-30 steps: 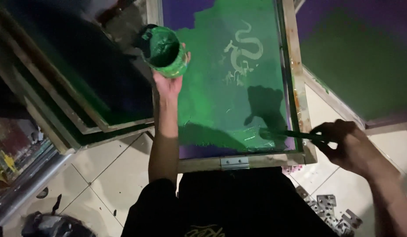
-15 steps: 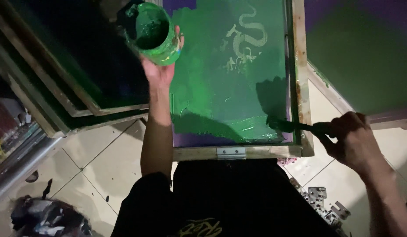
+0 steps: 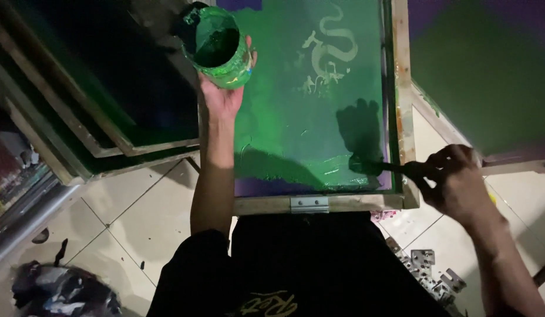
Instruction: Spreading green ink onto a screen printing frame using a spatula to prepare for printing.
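A green ink tub is gripped in the left hand above the screen frame. A dark spatula is clamped in the right hand, its tip at the screen's lower right. Most of the mesh is already coated green; the lower edge remains purple.

Ink container: round open tub, smeared green outside and on the rim, dark green ink inside; tilted with its mouth toward the camera; raised over the upper left corner of the screen frame, gripped from below.
Ink tool: dark, slender handle with a dark, ink-coated end; lies nearly level, its end touching the mesh near the lower right corner.
Screen frame: pale wooden frame, stained, with a metal hinge plate on the near rail; mesh flooded with green ink, purple at the near edge; pale serpentine design at upper centre.
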